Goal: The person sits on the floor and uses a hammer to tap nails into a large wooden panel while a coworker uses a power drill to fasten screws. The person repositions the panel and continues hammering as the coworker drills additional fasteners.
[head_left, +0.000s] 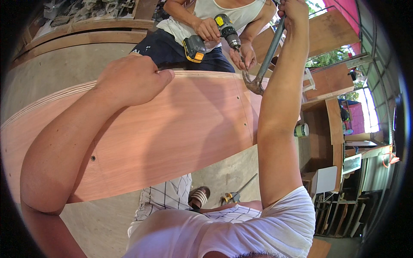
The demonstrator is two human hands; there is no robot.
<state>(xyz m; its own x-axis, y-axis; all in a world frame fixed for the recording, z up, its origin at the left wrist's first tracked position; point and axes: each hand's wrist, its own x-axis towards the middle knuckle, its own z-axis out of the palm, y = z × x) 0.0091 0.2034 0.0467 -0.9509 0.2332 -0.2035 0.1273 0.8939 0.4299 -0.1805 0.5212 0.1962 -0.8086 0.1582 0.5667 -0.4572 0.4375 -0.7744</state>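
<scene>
The wooden panel [189, 120] has a hammer [272, 49] at its far edge in the closed right hand [294, 10], a co-worker's drill [226, 29] beyond, the left hand [128, 80] curled on that edge, grip unclear, and holes [93, 158] made, others perhaps left.

Past the top edge: part of the right hand [295, 10] and the head of the co-worker [206, 12].

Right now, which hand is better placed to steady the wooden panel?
Probably the left hand: it is at the far edge of the wooden panel, no tool visible in it; the right hand grips a hammer.
</scene>
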